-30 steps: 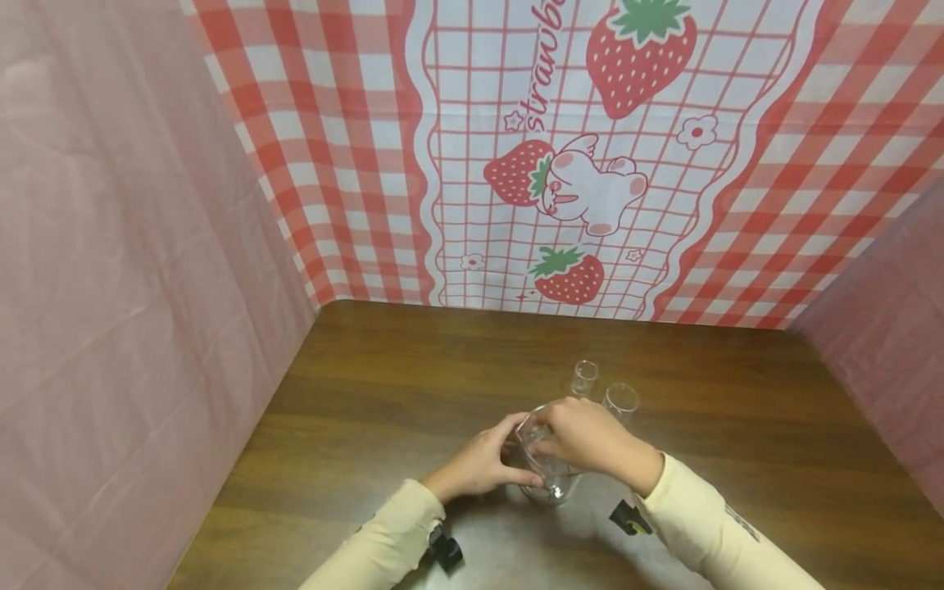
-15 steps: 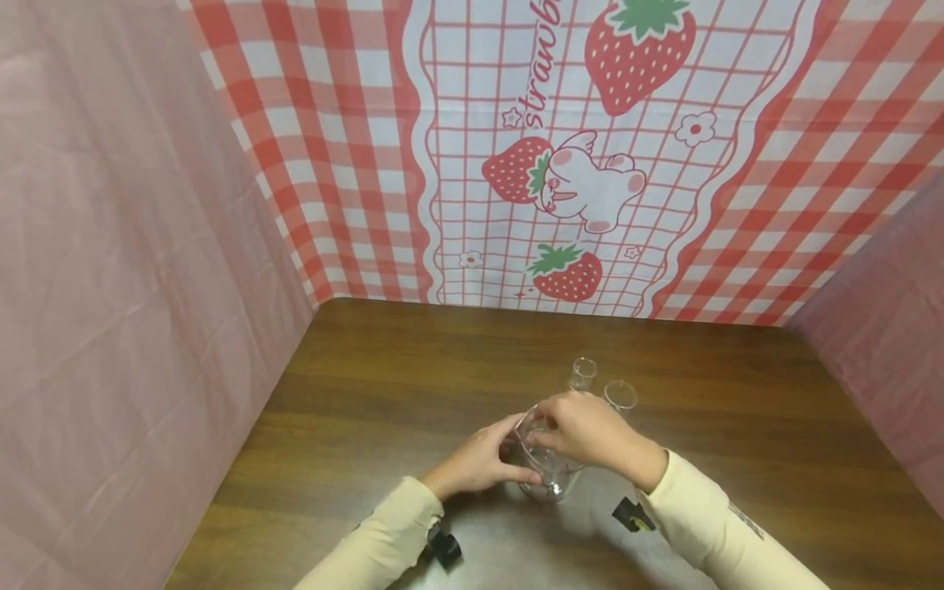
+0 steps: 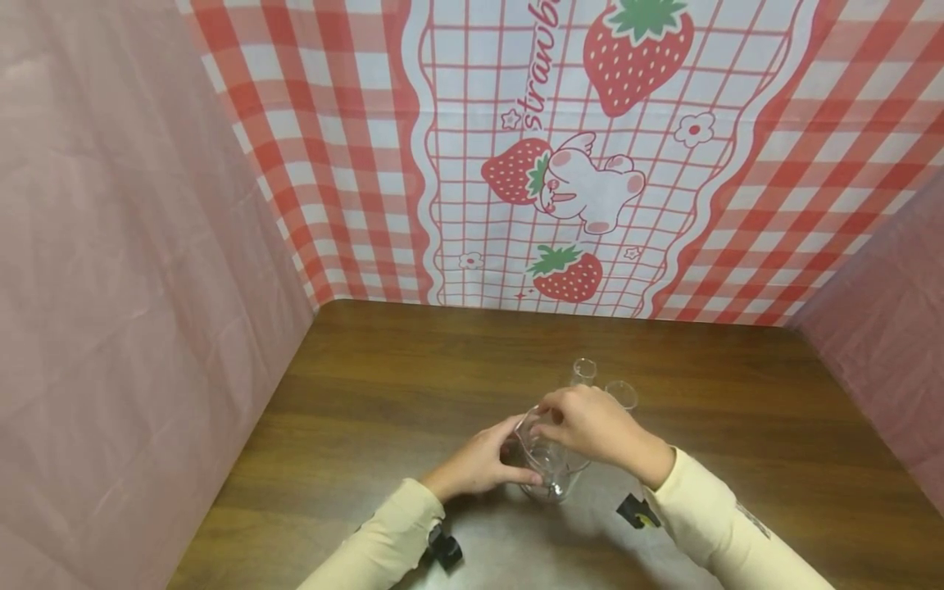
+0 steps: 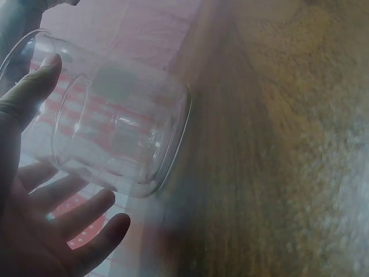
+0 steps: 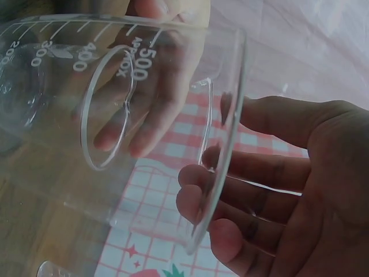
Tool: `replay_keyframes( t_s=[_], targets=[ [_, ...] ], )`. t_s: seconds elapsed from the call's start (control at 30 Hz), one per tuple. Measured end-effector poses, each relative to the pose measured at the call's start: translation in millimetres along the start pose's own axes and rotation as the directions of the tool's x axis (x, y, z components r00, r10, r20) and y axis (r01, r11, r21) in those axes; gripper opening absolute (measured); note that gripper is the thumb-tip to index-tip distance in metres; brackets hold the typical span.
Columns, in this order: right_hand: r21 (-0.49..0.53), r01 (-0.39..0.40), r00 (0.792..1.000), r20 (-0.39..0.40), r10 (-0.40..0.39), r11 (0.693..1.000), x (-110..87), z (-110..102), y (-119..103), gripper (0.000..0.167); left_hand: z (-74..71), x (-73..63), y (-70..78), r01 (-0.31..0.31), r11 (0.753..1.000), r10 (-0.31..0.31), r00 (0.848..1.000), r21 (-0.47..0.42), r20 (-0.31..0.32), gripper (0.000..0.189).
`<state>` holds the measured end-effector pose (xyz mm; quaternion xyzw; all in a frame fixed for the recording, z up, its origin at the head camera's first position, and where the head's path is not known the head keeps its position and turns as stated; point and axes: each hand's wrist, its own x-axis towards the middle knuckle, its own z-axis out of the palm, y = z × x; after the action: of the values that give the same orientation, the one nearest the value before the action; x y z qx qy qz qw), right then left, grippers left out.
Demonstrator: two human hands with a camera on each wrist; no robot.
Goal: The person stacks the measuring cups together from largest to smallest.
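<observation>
A large clear glass beaker [image 3: 555,490] with white graduations leans tilted over the table, mouth upward toward my right hand. Around its side my left hand [image 3: 479,463] holds it, thumb on the near side in the left wrist view, fingers stretched along the other. Nested inside is a smaller glass beaker [image 5: 86,124], its rim well below the large rim. My right hand [image 3: 601,430] is at the mouth, thumb and fingers spread apart and loosely bent. In the right wrist view its fingertips [image 5: 190,199] overlap the large rim, with nothing pinched between them.
Behind the right hand stand a narrow small glass beaker [image 3: 585,370] and a wider one [image 3: 622,394], partly covered by that hand. The brown wooden table [image 3: 383,385] ends at a red checked strawberry cloth [image 3: 457,205]. Pink cloth [image 3: 147,270] hangs at both sides.
My right hand has risen slightly and drawn a little to the right at the beaker's mouth. My left hand and the large beaker stay nearly in place.
</observation>
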<state>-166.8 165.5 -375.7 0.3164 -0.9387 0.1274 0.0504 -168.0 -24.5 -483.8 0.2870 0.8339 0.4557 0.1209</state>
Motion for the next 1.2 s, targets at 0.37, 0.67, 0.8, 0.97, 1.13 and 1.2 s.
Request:
replay_keyframes(
  t_s=[0.37,0.67,0.8,0.97,1.13,1.2],
  targets=[
    [-0.023,-0.050,0.997,-0.065,0.049,0.998,1.6,-5.7,9.3,0.019,-1.6,-1.6,1.1,0.016,1.000,-0.016,1.000,0.011,0.009,0.083],
    [0.007,-0.080,0.987,-0.138,0.080,0.997,2.6,-11.4,19.7,0.009,-0.9,-1.8,1.7,-0.014,1.000,0.014,1.000,-0.017,0.016,0.089],
    [0.019,-0.122,0.983,-0.135,0.124,0.992,2.0,-13.5,26.6,0.010,-1.3,-1.7,2.4,-0.012,1.000,0.012,1.000,0.022,0.009,0.086],
    [0.025,-0.189,0.973,-0.130,0.190,0.982,0.7,-12.1,37.3,0.011,-1.4,-1.3,3.0,-0.008,0.999,0.008,1.000,0.052,-0.007,0.084],
    [-0.021,-0.254,0.959,-0.135,0.249,0.967,-2.2,-12.9,45.3,0.016,-0.9,-0.4,2.5,-0.011,0.999,0.011,1.000,0.043,-0.006,0.083],
    [-0.040,-0.277,0.954,-0.134,0.269,0.960,-3.1,-13.8,48.2,0.018,-0.8,0.3,2.5,-0.010,0.999,0.010,1.000,0.038,0.000,0.082]
  ],
)
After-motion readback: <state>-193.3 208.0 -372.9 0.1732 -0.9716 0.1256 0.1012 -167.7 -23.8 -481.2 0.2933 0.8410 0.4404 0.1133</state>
